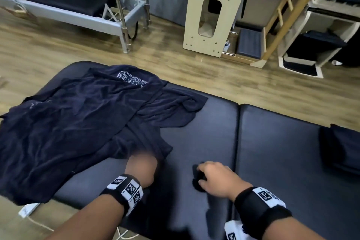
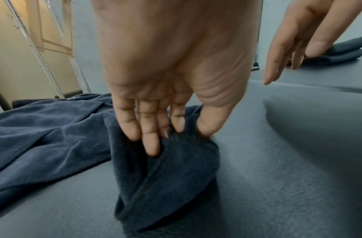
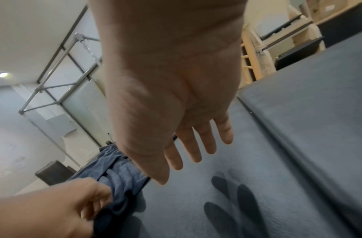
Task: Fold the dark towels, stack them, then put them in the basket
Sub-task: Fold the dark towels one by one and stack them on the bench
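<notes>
A heap of dark navy towels (image 1: pixel 78 122) lies crumpled on the left half of the black padded table (image 1: pixel 272 142). My left hand (image 1: pixel 143 165) pinches a bunched edge of one dark towel (image 2: pixel 166 185) between fingers and thumb at the heap's near right corner. In the left wrist view the cloth hangs in a fold below the fingers (image 2: pixel 149 145). My right hand (image 1: pixel 210 175) hovers just above the bare pad to the right, fingers straight (image 3: pixel 188 153), holding nothing; its shadow falls beneath. No basket is in view.
Folded dark towels (image 1: pixel 342 150) sit at the table's far right edge. Beyond the table on the wood floor stand a reformer frame (image 1: pixel 78 6), a wooden barrel unit (image 1: pixel 212 15) and a ladder (image 1: pixel 288 9). A white power strip (image 1: pixel 29 209) lies under the table's left corner.
</notes>
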